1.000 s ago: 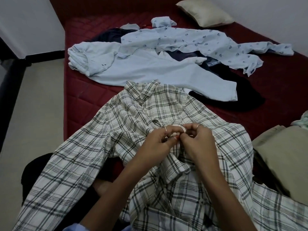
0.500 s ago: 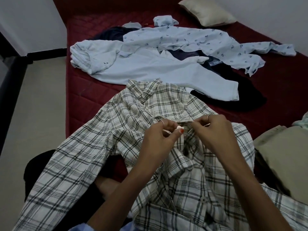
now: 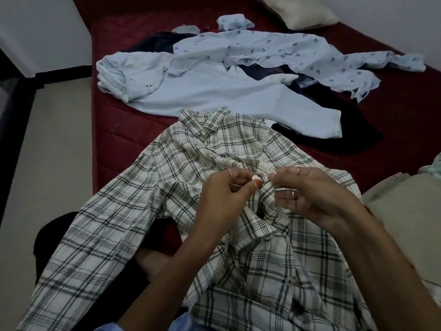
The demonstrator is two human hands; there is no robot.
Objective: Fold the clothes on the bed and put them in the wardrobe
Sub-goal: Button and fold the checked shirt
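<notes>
On bed point(image 3: 112, 130), plaid shirt point(image 3: 148, 187) collar points away.

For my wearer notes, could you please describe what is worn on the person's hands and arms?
Left hand: a thin ring on one finger and orange polish on the thumbnail. Right hand: two thin rings on its fingers. Both forearms are bare; a bit of light blue sleeve shows at the bottom edge.
</notes>
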